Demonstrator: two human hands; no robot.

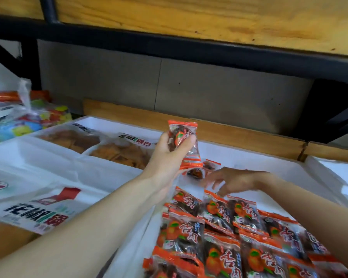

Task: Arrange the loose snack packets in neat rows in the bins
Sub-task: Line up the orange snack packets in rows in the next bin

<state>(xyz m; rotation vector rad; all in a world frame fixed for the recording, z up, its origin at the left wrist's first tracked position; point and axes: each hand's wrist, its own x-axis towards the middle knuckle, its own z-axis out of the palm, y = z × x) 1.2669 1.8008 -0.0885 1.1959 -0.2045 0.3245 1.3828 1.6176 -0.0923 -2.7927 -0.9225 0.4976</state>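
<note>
My left hand (170, 152) is raised over a white foam bin (273, 167) and grips a small bunch of orange snack packets (184, 144) held upright. My right hand (236, 180) hovers low in the same bin, fingers spread and relaxed, just above the far end of the rows of orange packets (235, 233) that lie flat and overlapping. It holds nothing. Two loose orange packets (201, 169) lie on the white bin floor between my hands, partly hidden by the held bunch.
A neighbouring white bin (54, 149) at the left holds large bags of brown crisps (119, 151). Flat printed bags (40, 211) lie at the near left. A clear bag of coloured sweets (28, 119) sits far left. Another white bin (338, 177) stands at the right. A dark shelf frame (189, 49) runs overhead.
</note>
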